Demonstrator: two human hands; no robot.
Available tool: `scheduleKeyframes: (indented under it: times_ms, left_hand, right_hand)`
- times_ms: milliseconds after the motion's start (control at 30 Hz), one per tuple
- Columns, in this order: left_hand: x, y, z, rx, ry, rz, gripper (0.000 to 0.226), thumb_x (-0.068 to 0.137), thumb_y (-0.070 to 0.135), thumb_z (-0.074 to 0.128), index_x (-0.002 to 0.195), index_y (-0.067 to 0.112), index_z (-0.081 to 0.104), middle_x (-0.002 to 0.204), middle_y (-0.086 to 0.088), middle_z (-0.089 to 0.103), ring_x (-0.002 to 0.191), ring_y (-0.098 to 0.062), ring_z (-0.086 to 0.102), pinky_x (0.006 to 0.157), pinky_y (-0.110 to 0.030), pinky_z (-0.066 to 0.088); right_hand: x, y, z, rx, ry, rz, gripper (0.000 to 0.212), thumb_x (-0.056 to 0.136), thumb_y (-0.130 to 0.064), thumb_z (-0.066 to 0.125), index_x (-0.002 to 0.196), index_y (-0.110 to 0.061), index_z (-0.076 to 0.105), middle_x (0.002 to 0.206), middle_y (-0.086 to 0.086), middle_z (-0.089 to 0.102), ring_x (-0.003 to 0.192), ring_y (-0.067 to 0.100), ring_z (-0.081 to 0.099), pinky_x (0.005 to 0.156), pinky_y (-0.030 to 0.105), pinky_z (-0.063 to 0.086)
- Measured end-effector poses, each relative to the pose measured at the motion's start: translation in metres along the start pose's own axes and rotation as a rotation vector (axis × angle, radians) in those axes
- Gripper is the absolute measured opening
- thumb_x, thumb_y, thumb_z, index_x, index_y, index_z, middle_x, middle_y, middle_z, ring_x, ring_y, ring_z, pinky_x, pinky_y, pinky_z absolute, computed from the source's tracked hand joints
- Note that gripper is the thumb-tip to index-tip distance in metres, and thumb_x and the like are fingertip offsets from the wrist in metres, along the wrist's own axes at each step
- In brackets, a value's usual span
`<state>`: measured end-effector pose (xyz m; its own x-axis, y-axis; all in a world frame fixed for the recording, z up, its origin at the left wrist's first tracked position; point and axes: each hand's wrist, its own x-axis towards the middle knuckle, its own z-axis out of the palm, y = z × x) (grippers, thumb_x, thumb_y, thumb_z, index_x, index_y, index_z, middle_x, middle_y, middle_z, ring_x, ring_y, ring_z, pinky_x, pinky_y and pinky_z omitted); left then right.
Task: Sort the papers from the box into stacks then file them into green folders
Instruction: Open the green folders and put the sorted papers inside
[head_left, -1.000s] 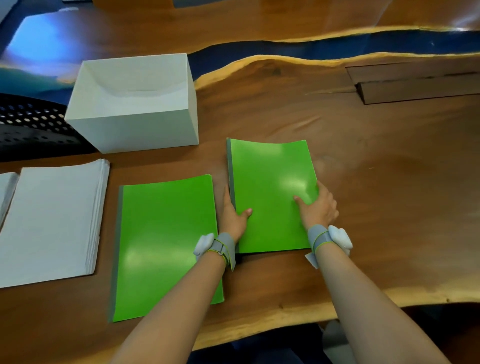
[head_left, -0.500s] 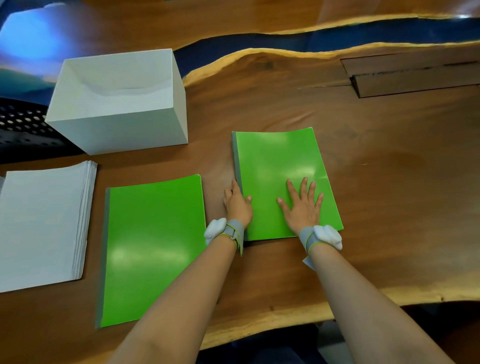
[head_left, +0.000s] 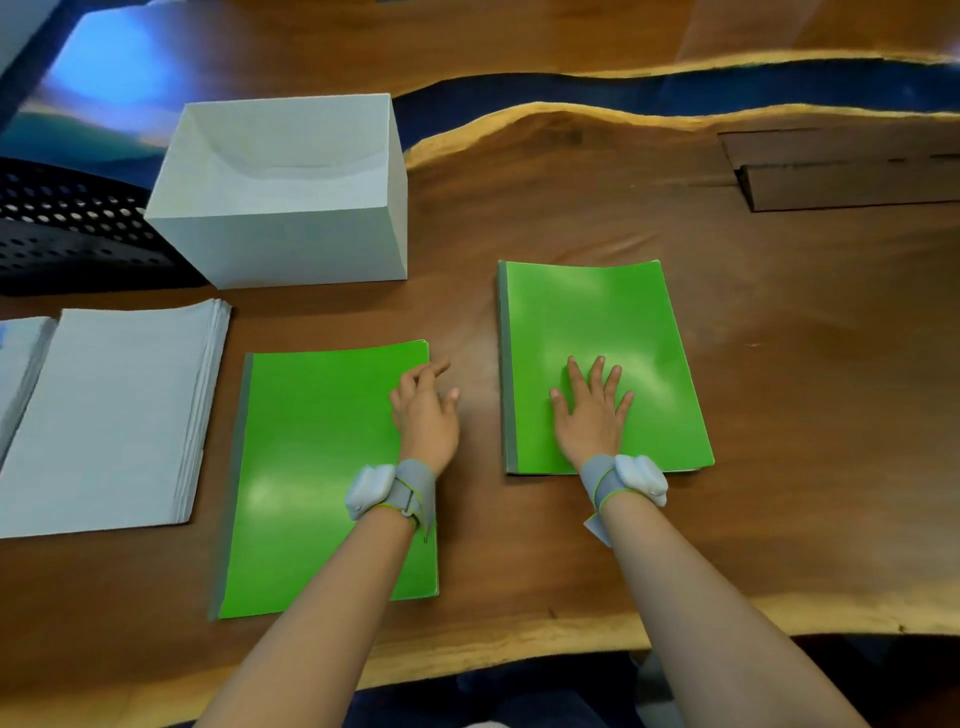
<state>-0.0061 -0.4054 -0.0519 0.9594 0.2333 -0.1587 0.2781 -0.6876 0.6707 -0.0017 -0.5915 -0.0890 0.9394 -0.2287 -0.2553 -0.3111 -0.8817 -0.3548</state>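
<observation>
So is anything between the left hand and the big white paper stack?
Only the nearer green folder, lying flat between the left hand and the paper stack; a hand could likely pass over it.

No text, label, brand, number or sign can be read anywhere in the view. The glossy green folder with a grey spine (head_left: 311, 467) at the desk's front edge and the second glossy green folder (head_left: 597, 322) further in both show plain covers. The open white cardboard box (head_left: 280, 249) has blank walls. The top sheet of the white paper stack (head_left: 104, 415) toward the left edge looks unprinted. The grey wrist straps (head_left: 410, 488) carry no legible marking.
</observation>
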Motion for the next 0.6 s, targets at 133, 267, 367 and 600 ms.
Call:
scheduleKeyframes:
  times_ms: [133,267,367,600]
  left_hand:
    - [-0.014,-0.039,-0.023,0.198,0.002,-0.153,0.057,0.085,0.033,0.066,0.136,0.020,0.046,0.146,-0.011,0.033,0.135,-0.031,0.026,0.108,-0.041,0.026]
    - [-0.028,-0.055,-0.020,0.337,-0.181,-0.252,0.088,0.080,0.054,0.064,0.148,0.017,0.023,0.158,-0.017,0.003,0.143,-0.043,0.000,0.112,-0.060,0.015]
    - [-0.029,-0.059,-0.019,0.397,-0.229,-0.220,0.096,0.080,0.060,0.060,0.151,0.016,0.013,0.157,-0.021,-0.004,0.142,-0.047,-0.005,0.111,-0.063,0.013]
    - [-0.029,-0.064,-0.025,0.422,-0.251,-0.180,0.092,0.085,0.061,0.051,0.151,0.012,0.011,0.158,-0.019,-0.002,0.143,-0.046,-0.003,0.112,-0.059,0.015]
  right_hand:
    - [-0.010,-0.043,0.013,0.075,0.012,-0.130,0.049,0.101,-0.032,0.037,0.147,-0.016,0.033,0.160,0.006,0.008,0.148,0.027,-0.008,0.117,0.042,-0.008]
    - [-0.019,-0.071,0.024,0.135,0.020,-0.257,0.040,0.099,-0.020,0.041,0.138,-0.010,0.048,0.157,0.009,0.021,0.148,0.030,-0.002,0.117,0.038,-0.004]
    - [-0.028,-0.087,0.033,0.328,-0.031,-0.301,0.038,0.095,-0.002,0.043,0.132,-0.001,0.053,0.152,0.015,0.031,0.146,0.029,0.016,0.117,0.030,0.004]
    - [-0.040,-0.109,0.045,0.742,-0.178,0.044,0.030,0.096,0.001,0.045,0.122,0.007,0.058,0.109,0.025,0.066,0.086,0.032,0.066,0.076,0.023,0.051]
